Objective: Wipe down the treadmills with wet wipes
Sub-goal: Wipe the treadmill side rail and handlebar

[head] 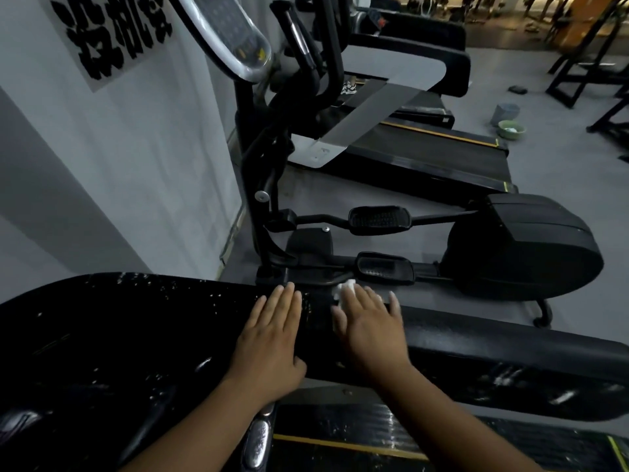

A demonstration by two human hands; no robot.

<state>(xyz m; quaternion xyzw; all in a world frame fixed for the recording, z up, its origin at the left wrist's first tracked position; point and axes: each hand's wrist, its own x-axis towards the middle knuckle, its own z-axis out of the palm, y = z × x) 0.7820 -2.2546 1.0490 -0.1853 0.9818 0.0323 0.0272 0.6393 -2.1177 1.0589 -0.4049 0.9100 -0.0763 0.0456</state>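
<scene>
**A:** From the head view, what lies nearest?

**B:** A black treadmill spans the near edge; its glossy top is flecked with pale specks, and its side rail runs off to the right; a strip of belt with a yellow line shows below the arms.

**A:** And the hands?

**B:** The left hand lies flat on the top, its grip apart, fingers straight and close together, holding nothing; the right hand sits just beside it to the right, its grip also apart, fingers spread and pressing down on a white wipe; the right hand is a little blurred.

**A:** Where exactly is the wipe?

**B:** Under the right fingers, on the far edge of the top; only a crumpled bit pokes out past the fingertips.

**A:** Beyond that?

**B:** A black cross trainer stands on the grey floor just past the treadmill; further off sits a second treadmill; far right, a green basin and a grey bucket stand together on the floor; a pale wall with black lettering runs along the left.
</scene>
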